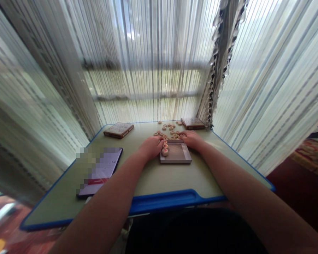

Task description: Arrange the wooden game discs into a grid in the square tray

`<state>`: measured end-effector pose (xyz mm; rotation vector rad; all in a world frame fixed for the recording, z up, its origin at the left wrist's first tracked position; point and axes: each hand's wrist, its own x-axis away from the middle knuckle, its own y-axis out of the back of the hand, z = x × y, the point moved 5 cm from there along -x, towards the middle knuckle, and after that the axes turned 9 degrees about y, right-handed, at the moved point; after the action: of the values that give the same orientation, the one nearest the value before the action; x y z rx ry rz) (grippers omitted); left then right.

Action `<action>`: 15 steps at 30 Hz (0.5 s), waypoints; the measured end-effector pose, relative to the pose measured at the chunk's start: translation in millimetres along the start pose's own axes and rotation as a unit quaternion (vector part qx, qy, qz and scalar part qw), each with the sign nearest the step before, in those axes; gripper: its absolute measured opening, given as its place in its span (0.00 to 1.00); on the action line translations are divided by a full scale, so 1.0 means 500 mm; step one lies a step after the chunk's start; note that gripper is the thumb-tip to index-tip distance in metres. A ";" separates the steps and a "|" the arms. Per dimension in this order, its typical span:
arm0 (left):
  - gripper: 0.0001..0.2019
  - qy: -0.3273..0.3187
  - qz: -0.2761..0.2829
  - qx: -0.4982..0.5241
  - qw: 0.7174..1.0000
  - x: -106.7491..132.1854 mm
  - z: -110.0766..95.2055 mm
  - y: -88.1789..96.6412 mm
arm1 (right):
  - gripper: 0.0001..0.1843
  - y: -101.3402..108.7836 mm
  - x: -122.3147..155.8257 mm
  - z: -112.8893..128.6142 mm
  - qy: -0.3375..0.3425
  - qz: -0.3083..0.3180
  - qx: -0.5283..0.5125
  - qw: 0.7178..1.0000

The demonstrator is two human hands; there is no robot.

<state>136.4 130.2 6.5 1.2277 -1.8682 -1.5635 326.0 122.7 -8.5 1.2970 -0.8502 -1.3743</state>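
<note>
An open shallow box (pixel 176 161) sits on the table in front of me. Round wooden Chinese chess pieces (pixel 165 151) with red characters line its left side. My left hand (pixel 151 146) is at the box's far left corner, fingers closed on a piece at the end of that row. Beyond the box's far right corner, my right hand (pixel 192 139) has thumb and fingertips bent around a piece at the edge of the scattered pile. Several loose chess pieces (pixel 172 132) lie behind the box, some partly hidden by the hands.
A tablet (pixel 102 173) lies on the left, partly behind my left forearm. Flat brown boxes stand at the far left (pixel 119 129) and far right (pixel 193 123). The table (pixel 159 181) has a blue rim and a tray groove (pixel 164 201) at its near edge. Sheer curtains (pixel 153 81) hang behind.
</note>
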 end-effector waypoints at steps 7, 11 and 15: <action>0.17 0.001 -0.002 0.001 1.000 0.001 -0.002 0.002 | 0.22 0.002 0.001 0.001 -0.001 0.001 -0.001 1.000; 0.17 0.007 0.003 0.004 1.000 0.003 -0.002 0.003 | 0.22 0.004 0.003 0.003 0.002 -0.004 0.003 1.000; 0.17 0.008 0.004 0.007 1.000 0.004 -0.003 0.005 | 0.23 0.005 0.002 0.003 0.001 -0.005 0.006 1.000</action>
<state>135.6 127.4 8.6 1.2325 -1.8750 -1.5349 325.0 121.0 -6.2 1.3140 -0.8524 -1.3767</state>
